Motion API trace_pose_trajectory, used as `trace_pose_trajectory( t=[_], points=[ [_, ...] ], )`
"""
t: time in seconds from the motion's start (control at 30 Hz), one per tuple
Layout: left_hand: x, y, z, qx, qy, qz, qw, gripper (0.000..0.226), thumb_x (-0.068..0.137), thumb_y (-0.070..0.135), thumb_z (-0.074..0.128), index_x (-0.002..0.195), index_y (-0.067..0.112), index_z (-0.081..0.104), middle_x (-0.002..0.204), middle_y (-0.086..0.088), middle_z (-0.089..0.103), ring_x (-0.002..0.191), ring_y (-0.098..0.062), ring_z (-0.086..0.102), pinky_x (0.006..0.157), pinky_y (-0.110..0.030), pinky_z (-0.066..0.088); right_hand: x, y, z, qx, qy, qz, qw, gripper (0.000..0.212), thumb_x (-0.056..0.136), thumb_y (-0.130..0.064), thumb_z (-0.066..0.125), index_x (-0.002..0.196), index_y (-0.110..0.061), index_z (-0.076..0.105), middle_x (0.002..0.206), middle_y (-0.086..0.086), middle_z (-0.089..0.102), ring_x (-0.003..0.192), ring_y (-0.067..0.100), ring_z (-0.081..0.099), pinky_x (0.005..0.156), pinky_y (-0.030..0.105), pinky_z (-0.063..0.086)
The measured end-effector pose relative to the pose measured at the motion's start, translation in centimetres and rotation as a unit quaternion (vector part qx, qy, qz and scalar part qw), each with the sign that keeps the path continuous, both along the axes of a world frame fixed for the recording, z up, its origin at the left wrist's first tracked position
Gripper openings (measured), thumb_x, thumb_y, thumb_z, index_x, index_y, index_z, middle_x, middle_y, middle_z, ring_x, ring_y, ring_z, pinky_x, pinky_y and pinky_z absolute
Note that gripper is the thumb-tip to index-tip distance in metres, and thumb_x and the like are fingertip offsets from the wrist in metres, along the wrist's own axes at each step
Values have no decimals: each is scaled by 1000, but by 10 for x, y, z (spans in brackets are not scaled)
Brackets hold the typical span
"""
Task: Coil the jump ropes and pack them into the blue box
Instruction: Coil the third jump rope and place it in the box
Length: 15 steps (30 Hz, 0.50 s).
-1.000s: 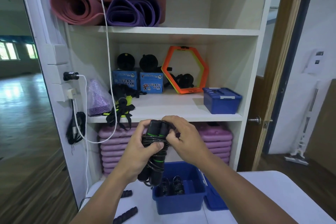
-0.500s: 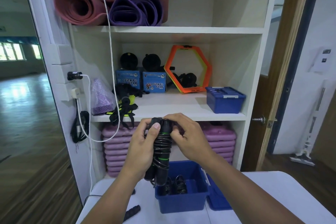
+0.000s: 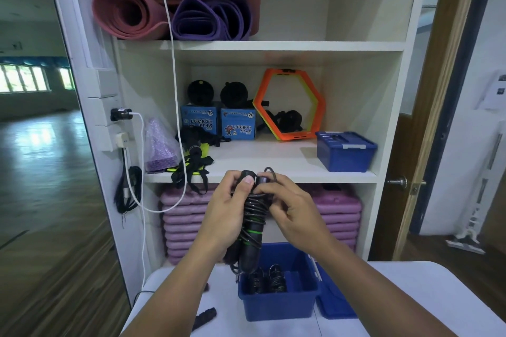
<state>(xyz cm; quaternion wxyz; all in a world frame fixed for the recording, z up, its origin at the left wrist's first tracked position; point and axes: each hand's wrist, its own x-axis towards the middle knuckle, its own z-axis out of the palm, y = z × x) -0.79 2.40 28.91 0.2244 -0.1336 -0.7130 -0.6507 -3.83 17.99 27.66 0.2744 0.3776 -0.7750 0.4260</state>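
Observation:
A black jump rope with green rings (image 3: 253,230) stands upright, its cord wound around its two handles. My left hand (image 3: 226,213) grips the bundle from the left, thumb near the top. My right hand (image 3: 291,213) pinches the cord at the top of the handles. Below the bundle sits the open blue box (image 3: 276,305) on the white table (image 3: 397,298), with coiled black ropes (image 3: 269,280) inside. Another black handle (image 3: 204,317) lies on the table left of the box.
The blue lid (image 3: 332,306) lies right of the box. Behind stands a white shelf unit (image 3: 273,167) with a second closed blue box (image 3: 345,151), more ropes (image 3: 195,161), yoga mats (image 3: 175,8) and purple foam boards (image 3: 339,210). A white cable (image 3: 175,90) hangs down at left.
Both hands and the rope bundle have risen slightly and stand more upright. My right hand's fingers have shifted at the top of the handles, working the cord end.

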Motion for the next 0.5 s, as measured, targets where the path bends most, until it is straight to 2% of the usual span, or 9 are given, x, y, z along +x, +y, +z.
trace_pose_trajectory(
  t=[0.1, 0.17, 0.23, 0.27, 0.3, 0.33, 0.4, 0.47, 0.5],
  points=[
    [-3, -2, 0, -8, -7, 16, 1000, 16, 101, 37, 51, 91, 29, 59, 81, 5, 66, 77, -16, 62, 79, -53, 53, 2, -5, -1, -23, -45, 2, 999, 40, 85, -5, 42, 111, -24, 67, 141, -16, 52, 129, 1, 49, 106, 22, 38],
    [-6, -2, 0, -9, -4, 24, 1000, 16, 101, 37, 51, 91, 29, 59, 80, 9, 65, 77, -14, 61, 79, -51, 52, 6, -15, 1, -88, -94, 17, 992, 32, 94, -20, 39, 107, -27, 68, 138, -16, 57, 130, 0, 48, 109, 30, 39],
    [-7, -1, 0, -17, -3, 33, 999, 14, 101, 36, 51, 92, 30, 59, 79, 12, 65, 75, -10, 61, 77, -45, 52, 7, -25, 4, -160, -147, 16, 976, 26, 98, -41, 42, 98, -31, 66, 124, -16, 66, 120, 1, 58, 103, 40, 47],
    [-7, -1, -1, -18, -4, 36, 999, 14, 101, 36, 51, 92, 30, 59, 79, 11, 66, 74, -11, 62, 76, -45, 53, 7, -28, 6, -200, -177, 13, 964, 19, 98, -44, 47, 94, -32, 62, 116, -15, 71, 110, 5, 65, 96, 47, 52],
    [-7, -1, -2, -16, -6, 38, 999, 13, 101, 36, 51, 92, 30, 59, 80, 10, 66, 75, -13, 62, 76, -48, 54, 6, -31, 9, -239, -207, 12, 949, 9, 98, -40, 52, 94, -33, 55, 109, -12, 74, 101, 10, 69, 90, 52, 55],
    [-8, -2, -3, -11, -8, 40, 999, 13, 101, 37, 52, 91, 30, 59, 80, 8, 66, 75, -15, 63, 76, -50, 54, 5, -34, 11, -274, -234, 14, 933, 8, 98, -31, 56, 96, -32, 48, 105, -9, 75, 95, 15, 71, 86, 56, 56],
    [-10, -4, -4, -2, -4, 54, 999, 14, 101, 38, 52, 91, 29, 59, 80, 6, 66, 75, -17, 62, 77, -50, 54, 4, -41, 14, -341, -273, 24, 899, 24, 97, -14, 59, 104, -27, 40, 104, -8, 76, 85, 18, 71, 85, 57, 56],
    [-12, -6, -3, 5, 9, 66, 998, 15, 101, 36, 51, 91, 27, 58, 78, 9, 64, 73, -13, 59, 74, -41, 52, 5, -46, 15, -383, -292, 30, 876, 29, 94, -3, 59, 109, -24, 44, 106, -8, 75, 80, 18, 67, 83, 56, 55],
    [-13, -6, -2, 6, 15, 69, 997, 14, 102, 34, 51, 92, 25, 58, 77, 12, 64, 71, -9, 58, 72, -34, 51, 4, -48, 14, -384, -294, 22, 875, 29, 92, -2, 59, 110, -24, 51, 107, -7, 75, 78, 17, 67, 81, 58, 55]
  ],
)
